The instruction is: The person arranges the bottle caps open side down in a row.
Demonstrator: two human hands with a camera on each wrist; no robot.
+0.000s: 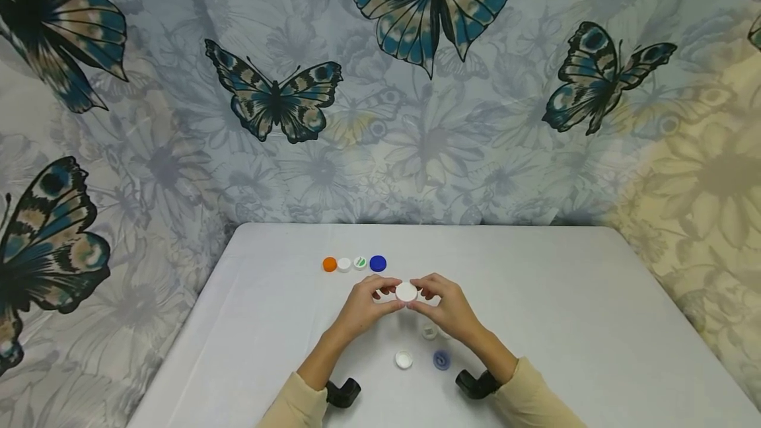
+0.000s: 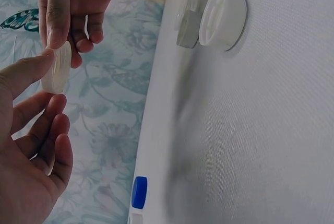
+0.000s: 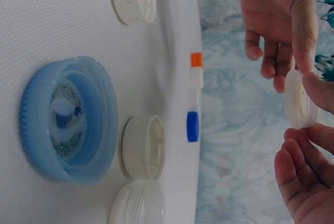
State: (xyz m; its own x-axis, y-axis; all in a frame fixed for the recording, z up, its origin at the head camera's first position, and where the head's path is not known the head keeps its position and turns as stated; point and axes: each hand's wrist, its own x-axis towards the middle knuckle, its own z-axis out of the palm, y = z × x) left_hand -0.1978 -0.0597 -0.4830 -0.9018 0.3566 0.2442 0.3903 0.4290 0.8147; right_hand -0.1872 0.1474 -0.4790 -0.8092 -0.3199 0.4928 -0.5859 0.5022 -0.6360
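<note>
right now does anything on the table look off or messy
Nothing stands out. Both hands hold a white cap above the table; four caps sit in a neat row, others lie loose beneath.

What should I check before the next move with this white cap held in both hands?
1. White cap pinched by both the left hand and the right hand: ok.
2. Cap lifted off the table: ok, it is held above the surface.
3. Row of four caps at the back, orange cap to blue cap, undisturbed: ok.
4. Loose caps under the wrists, including the pale blue cap lying open side up, apart from the hands: ok.
5. Which way the held cap's open side faces: cannot tell for sure.
</note>
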